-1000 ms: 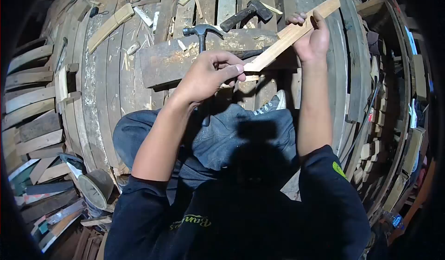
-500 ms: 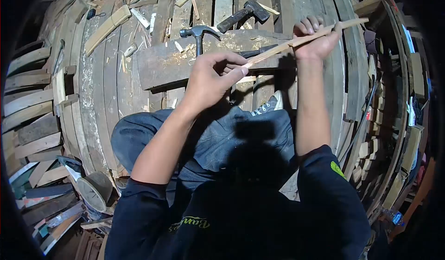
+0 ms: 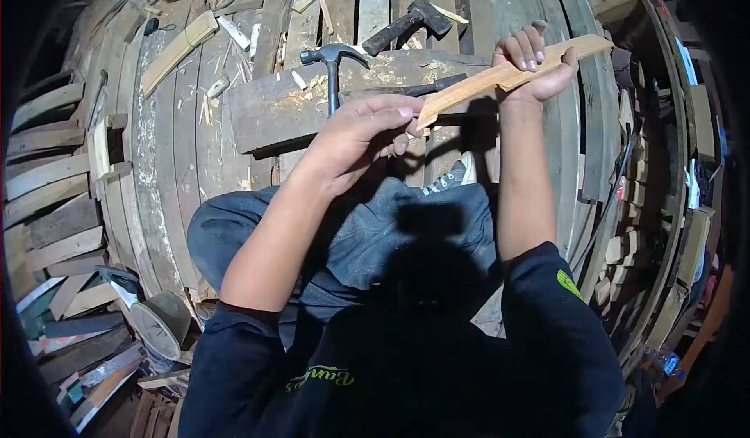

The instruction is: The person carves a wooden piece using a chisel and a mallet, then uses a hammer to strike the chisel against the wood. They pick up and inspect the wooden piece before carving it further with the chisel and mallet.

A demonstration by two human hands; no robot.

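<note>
A pale wooden strip is held slantwise above the thick plank, its broad face showing and a notch along its lower edge. My right hand is wrapped round its upper part. At the lower left end, my left hand has thumb and fingers close to the tip; whether they touch it is hard to tell. A claw hammer lies on the thick plank, just beyond my left hand. Past it rests a heavy short-handled hammer. A dark metal tool lies partly behind the strip.
Wood chips are scattered on the plank. A pale board lies on the slatted floor at the upper left. Stacked wood pieces line the left side, near a round container. Shelving with wood blocks stands right.
The strip has rolled from its narrow edge to its broad face. My left hand has turned and its fingers have shifted at the strip's lower end.
</note>
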